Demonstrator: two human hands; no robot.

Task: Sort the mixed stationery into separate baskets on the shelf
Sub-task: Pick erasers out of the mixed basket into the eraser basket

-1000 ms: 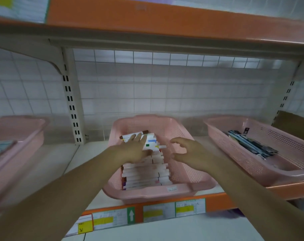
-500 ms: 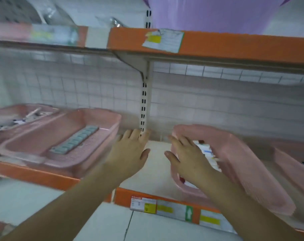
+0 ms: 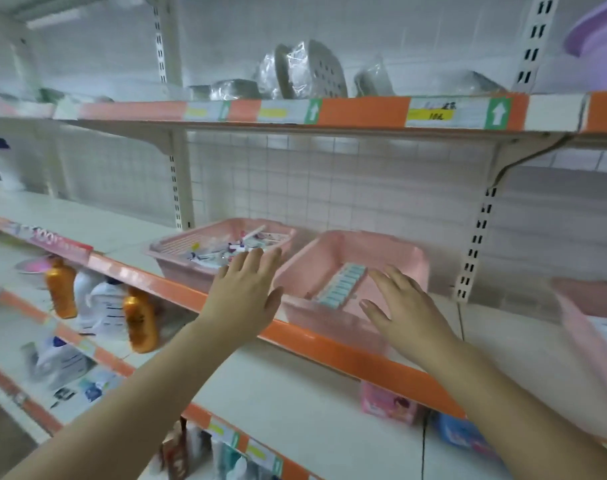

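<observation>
Three pink baskets stand on the middle shelf. The left basket (image 3: 177, 261) holds several mixed pens and small stationery items (image 3: 232, 245). The middle basket (image 3: 409, 261) holds a row of pale blue packets (image 3: 343, 284). Only the edge of the right basket (image 3: 586, 320) shows. My left hand (image 3: 245, 292) hovers open, palm down, in front of the gap between the left and middle baskets. My right hand (image 3: 404, 306) hovers open over the front of the middle basket. Neither hand holds anything.
The orange shelf edge (image 3: 330, 348) runs diagonally below the baskets. Wrapped grey wares (image 3: 309, 71) sit on the upper shelf. Orange bottles (image 3: 141, 320) and white pouches stand on the lower shelf at left, pink and blue boxes (image 3: 388, 403) at right. A white upright (image 3: 475, 244) rises behind.
The view has swung left, away from the basket of stacked white boxes to the two baskets further left. Both hands stayed open and moved along with it.
</observation>
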